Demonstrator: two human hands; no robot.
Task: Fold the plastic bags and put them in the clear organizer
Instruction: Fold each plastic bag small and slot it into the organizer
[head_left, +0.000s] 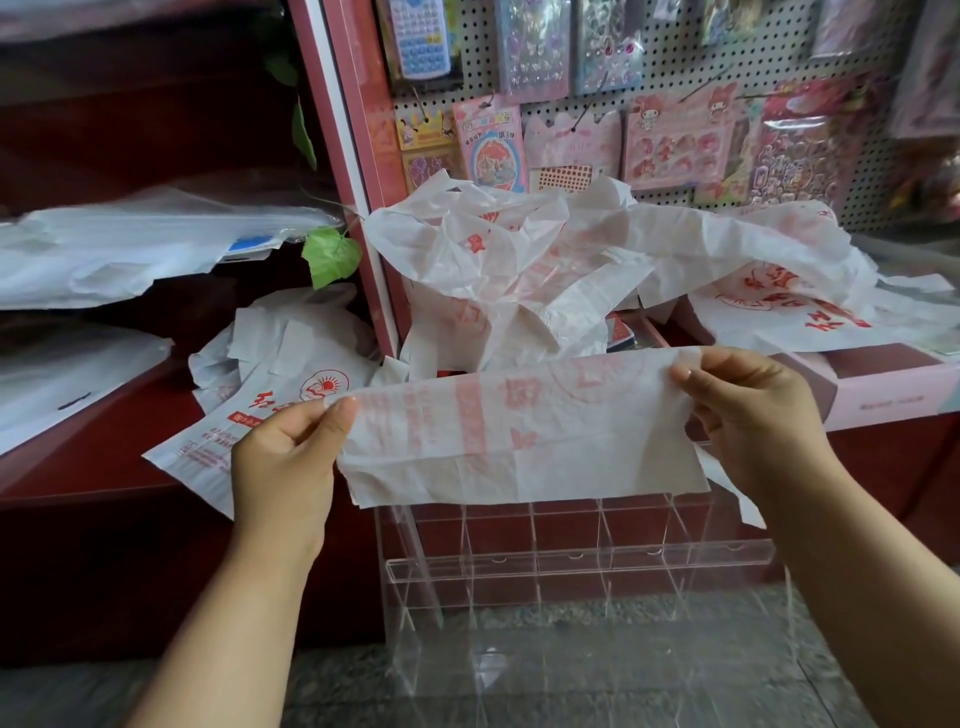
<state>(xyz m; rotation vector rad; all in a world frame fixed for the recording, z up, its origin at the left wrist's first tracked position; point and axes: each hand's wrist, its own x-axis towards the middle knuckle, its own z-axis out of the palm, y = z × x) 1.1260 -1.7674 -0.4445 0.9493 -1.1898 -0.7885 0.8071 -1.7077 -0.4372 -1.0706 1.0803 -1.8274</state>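
Clear organizer (571, 566) at 6 o'clock; left hand (283, 457) and right hand (748, 415) pinch folded bag (514, 436) ends. Keep edges aligned, fold again narrower.

I see soft, even light with no hard shadows. The red shelf (93, 130) at top left looks dark. The edges bend and blur (a wide lens does that).
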